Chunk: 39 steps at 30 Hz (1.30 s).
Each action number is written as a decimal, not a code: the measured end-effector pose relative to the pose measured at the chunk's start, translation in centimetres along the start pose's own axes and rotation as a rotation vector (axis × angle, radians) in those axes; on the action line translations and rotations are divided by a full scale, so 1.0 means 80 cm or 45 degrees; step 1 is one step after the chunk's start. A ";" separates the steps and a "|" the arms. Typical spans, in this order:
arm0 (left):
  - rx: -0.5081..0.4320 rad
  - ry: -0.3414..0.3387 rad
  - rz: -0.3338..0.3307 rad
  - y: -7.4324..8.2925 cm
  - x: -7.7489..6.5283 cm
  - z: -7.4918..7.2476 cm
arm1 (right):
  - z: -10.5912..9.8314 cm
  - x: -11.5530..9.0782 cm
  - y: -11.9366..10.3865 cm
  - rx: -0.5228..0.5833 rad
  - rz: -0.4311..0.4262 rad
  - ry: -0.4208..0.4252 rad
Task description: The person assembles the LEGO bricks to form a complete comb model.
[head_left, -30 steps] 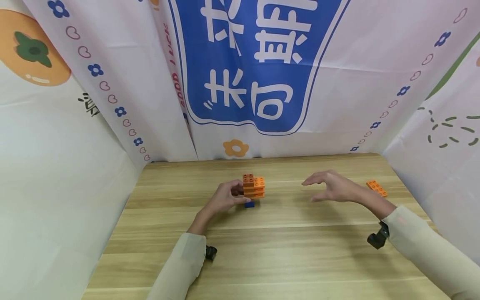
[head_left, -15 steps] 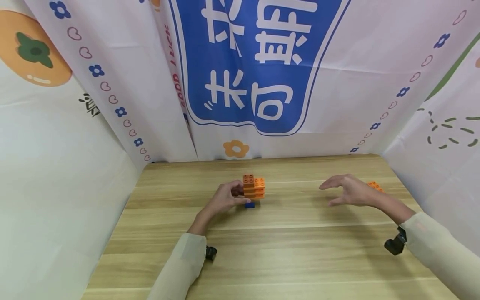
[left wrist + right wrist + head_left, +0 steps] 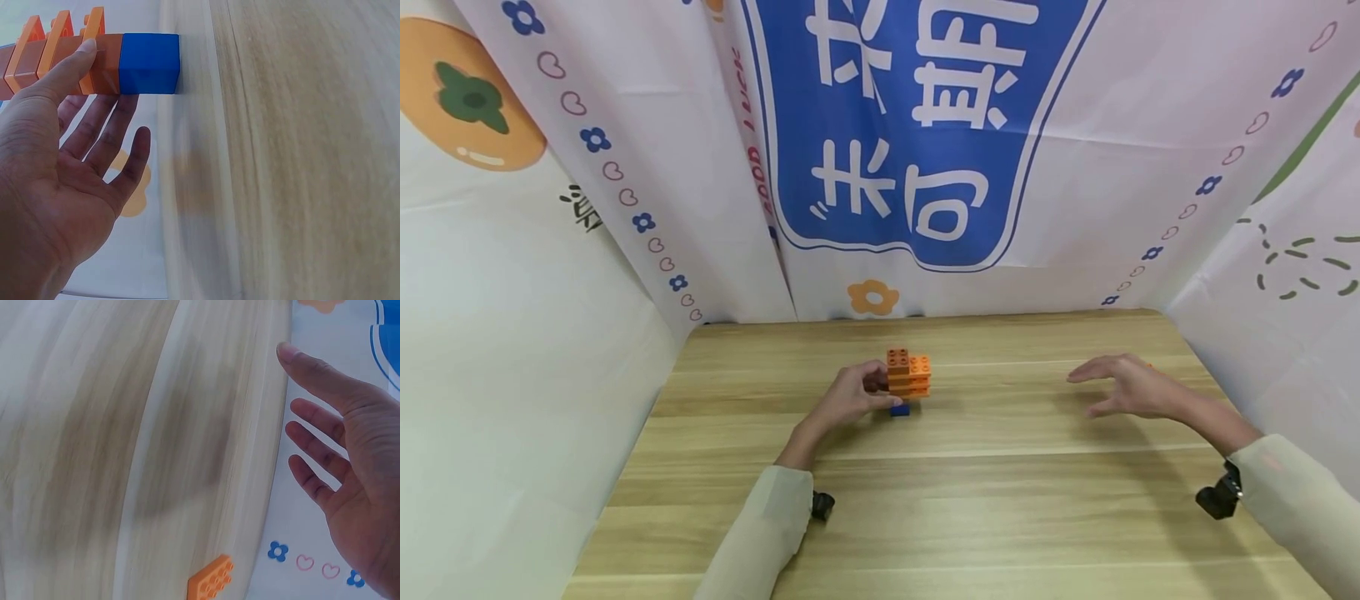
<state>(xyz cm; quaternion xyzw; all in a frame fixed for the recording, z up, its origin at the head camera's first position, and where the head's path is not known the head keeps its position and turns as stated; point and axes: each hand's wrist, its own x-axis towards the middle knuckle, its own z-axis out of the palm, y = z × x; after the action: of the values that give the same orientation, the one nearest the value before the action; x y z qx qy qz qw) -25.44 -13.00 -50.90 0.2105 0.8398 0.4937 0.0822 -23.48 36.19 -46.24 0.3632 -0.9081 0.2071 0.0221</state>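
A stack of toy building bricks (image 3: 898, 362) stands upright near the middle of the table. Its base is a blue brick (image 3: 150, 64); above it brown bricks alternate with thin orange plates that jut out to the right. My left hand (image 3: 847, 395) grips the stack from the left, thumb on the near side and fingers behind. Over the right part of the table hovers my right hand (image 3: 1131, 387), holding nothing, thumb and fingers spread apart. Past that hand lies a loose orange plate brick (image 3: 212, 579), studs showing in the right wrist view and mostly hidden in the head view.
The wooden table (image 3: 985, 508) meets a printed cloth backdrop (image 3: 1060, 250) along its far edge. More cloth hangs at the left and right sides. Each wrist wears a small black camera, such as the right wrist camera (image 3: 1219, 498).
My right hand has moved to the right, away from the stack, and now covers most of the loose orange plate brick in the head view. The left hand and the stack have stayed put.
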 end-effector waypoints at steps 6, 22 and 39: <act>-0.007 0.002 0.007 0.001 0.000 0.000 | -0.003 -0.015 0.012 -0.061 -0.005 0.039; 0.014 0.014 -0.029 0.002 0.000 0.000 | -0.020 -0.050 0.039 -0.135 0.038 0.091; -0.017 -0.005 0.006 -0.002 0.000 0.001 | -0.027 -0.068 0.067 -0.199 0.210 0.051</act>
<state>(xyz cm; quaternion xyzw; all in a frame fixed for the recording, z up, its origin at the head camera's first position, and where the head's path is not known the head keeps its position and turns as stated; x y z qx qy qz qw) -25.51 -13.02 -51.09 0.2129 0.8358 0.4990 0.0842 -23.30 44.00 -47.25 0.2802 -0.9477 0.1439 0.0513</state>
